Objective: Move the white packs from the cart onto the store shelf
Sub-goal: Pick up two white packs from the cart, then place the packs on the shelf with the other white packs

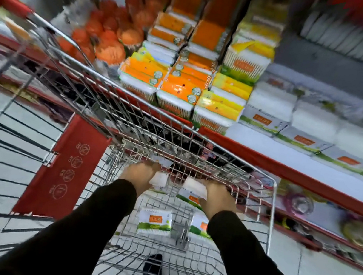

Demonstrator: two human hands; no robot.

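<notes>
Shop aisle — wire cart, stocked red-edged shelf

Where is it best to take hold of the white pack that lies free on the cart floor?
Judging by its pose, the white pack lies flat, label up, on the cart floor. Come from above and pinch its two opposite side edges.

white pack in left hand, another in right, two packs flat on cart btm

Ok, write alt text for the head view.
Both hands, left hand and right hand, each grip a white pack inside a wire cart. Two more packs lie on its floor, beside a red-edged shelf of similar packs.
</notes>
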